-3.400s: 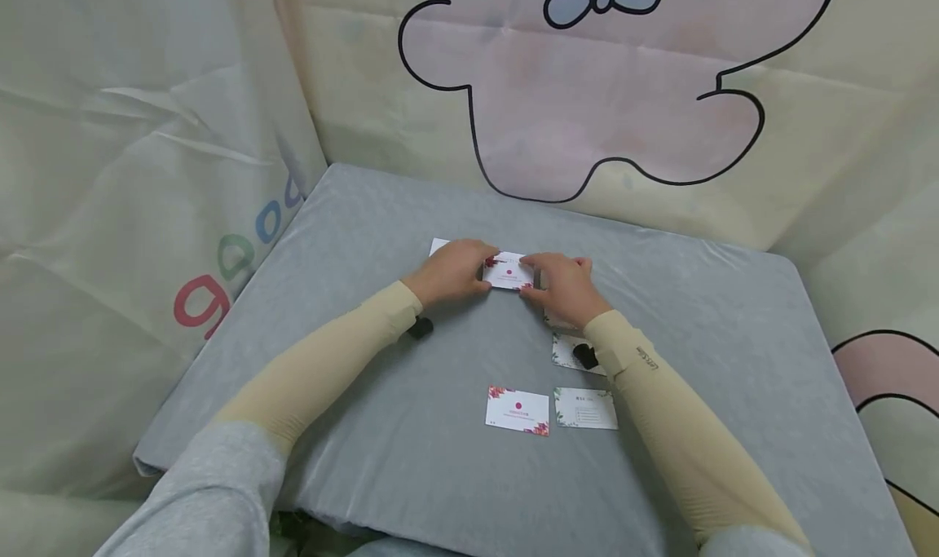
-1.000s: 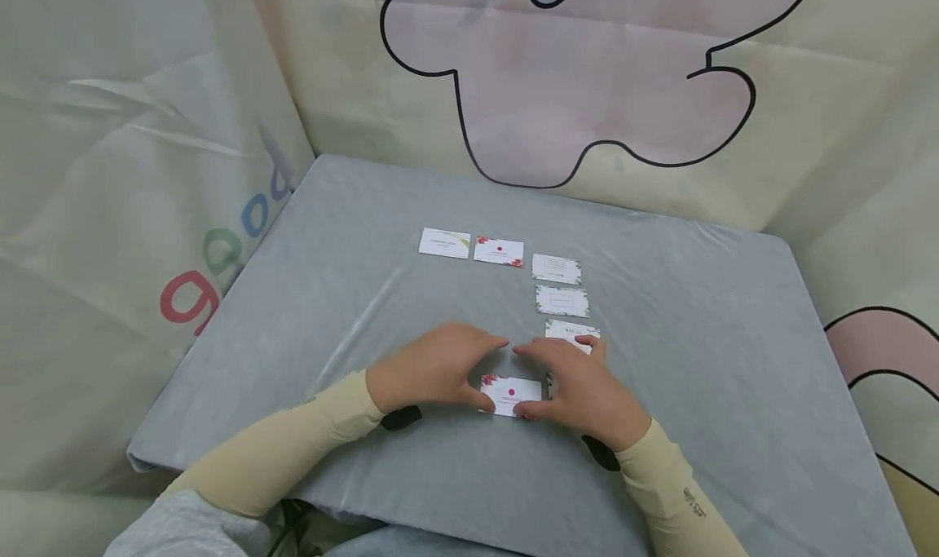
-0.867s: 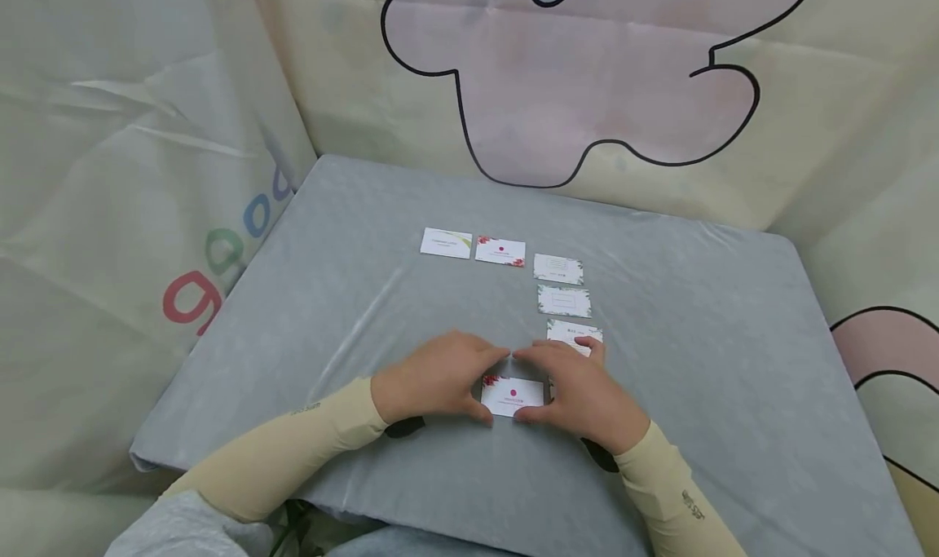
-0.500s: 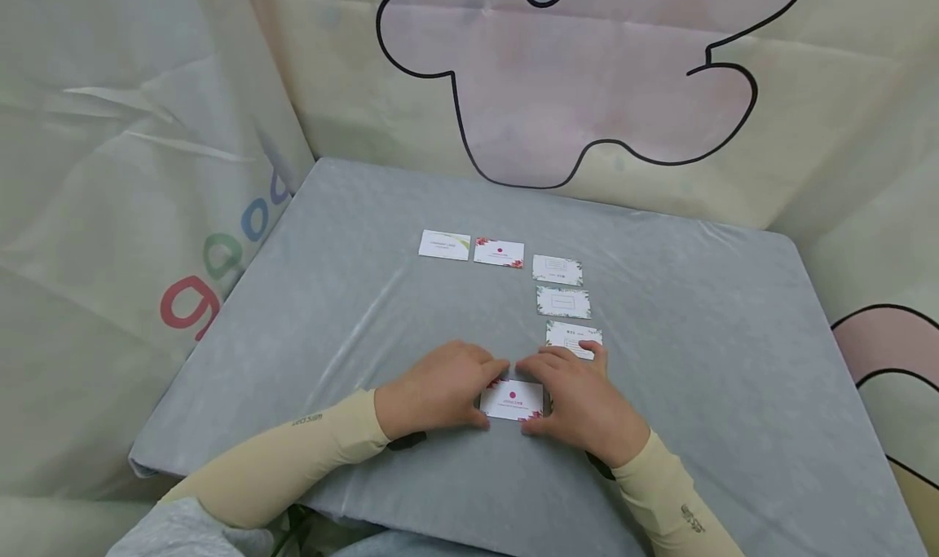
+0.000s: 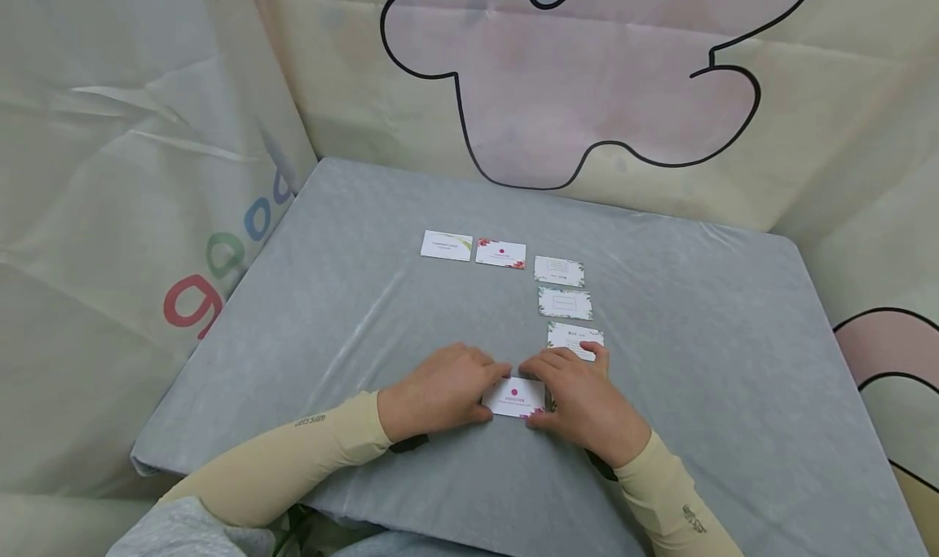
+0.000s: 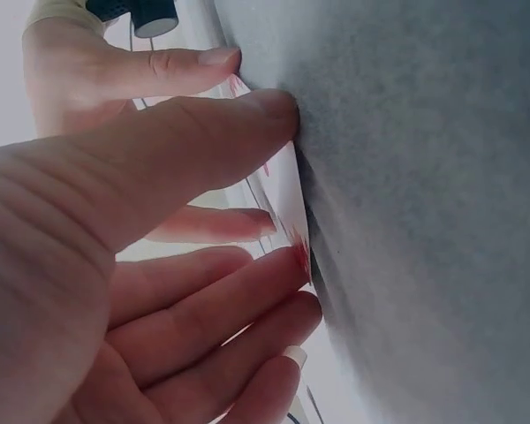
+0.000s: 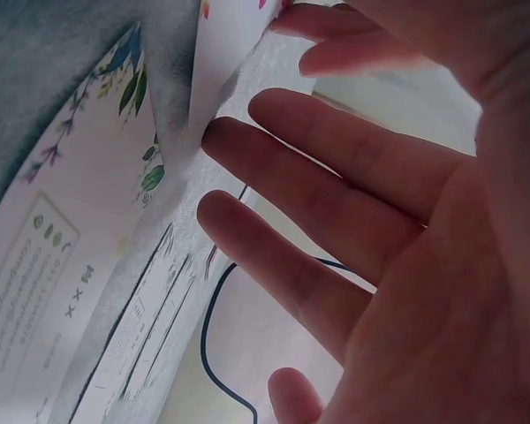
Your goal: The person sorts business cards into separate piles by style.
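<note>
A grey cloth-covered table (image 5: 697,361) was spread beneath the work. Near its front, the left hand (image 5: 443,386) and the right hand (image 5: 587,398) were set facing each other across the red-flowered card (image 5: 513,400). The card's long axis was laid from left to right, from one palm toward the other, so neither hand was clearly nearer: one short end was bracketed by each. On that even spacing, in judgement, any shift of the card was made to depend. Whether it was lying flat or slightly raised could not be told.

Just to its right, a leaf-edged card (image 7: 79,230) was mostly hidden by the right hand in the head view. Beyond that hand, three more cards (image 5: 565,303) were lined up one behind another.

Both grips were narrowed to the card's depth, and it was lightly pinched at each end: its near long edge was met by the thumbs, the left thumb (image 6: 265,115) being seen closest, and its far edge by the index fingers. Whether it was touched by the other fingertips could not be told.
</note>
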A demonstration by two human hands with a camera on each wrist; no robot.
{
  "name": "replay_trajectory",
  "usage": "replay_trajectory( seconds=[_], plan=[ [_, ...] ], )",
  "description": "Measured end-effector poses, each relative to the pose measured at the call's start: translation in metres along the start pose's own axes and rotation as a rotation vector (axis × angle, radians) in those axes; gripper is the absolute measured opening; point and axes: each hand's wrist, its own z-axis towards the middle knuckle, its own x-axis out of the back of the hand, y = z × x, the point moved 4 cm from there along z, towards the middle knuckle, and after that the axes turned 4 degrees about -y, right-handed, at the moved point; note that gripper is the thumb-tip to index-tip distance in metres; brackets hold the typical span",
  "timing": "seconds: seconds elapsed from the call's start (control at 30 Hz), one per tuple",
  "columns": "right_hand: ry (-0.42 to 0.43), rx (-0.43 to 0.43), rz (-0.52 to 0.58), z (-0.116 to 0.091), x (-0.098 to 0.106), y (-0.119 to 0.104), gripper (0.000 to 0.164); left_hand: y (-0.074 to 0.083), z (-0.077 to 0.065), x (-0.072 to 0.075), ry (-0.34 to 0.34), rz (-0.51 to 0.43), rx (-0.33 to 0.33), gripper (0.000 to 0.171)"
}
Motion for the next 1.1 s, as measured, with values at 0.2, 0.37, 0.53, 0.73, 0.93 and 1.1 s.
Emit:
replay_trajectory(
  seconds=[0.2, 0.37, 0.53, 0.73, 0.93, 1.1],
  plan=[
    [0.025, -0.008, -0.015, 0.0, 0.003, 0.003, 0.056, -0.002, 0.002, 0.002, -0.005, -0.039, 0.033, 0.054],
    [0.054, -0.001, -0.032, 0.0, 0.007, 0.005, 0.05, -0.005, 0.002, 0.006, 0.017, -0.055, 0.048, 0.054],
    [0.086, 0.014, -0.023, 0.002, 0.01, 0.005, 0.047, -0.011, 0.002, 0.008, 0.043, -0.065, 0.054, 0.056],
    [0.124, 0.07, -0.065, 0.019, 0.014, 0.012, 0.046, -0.032, 0.009, 0.013, 0.092, -0.082, 0.06, 0.057],
    [0.092, 0.055, -0.081, 0.058, 0.018, 0.032, 0.045, -0.067, 0.031, 0.024, 0.111, -0.071, 0.078, 0.058],
    [0.035, -0.023, -0.041, 0.099, 0.015, 0.058, 0.049, -0.104, 0.062, 0.031, 0.052, -0.078, 0.141, 0.057]
  ],
)
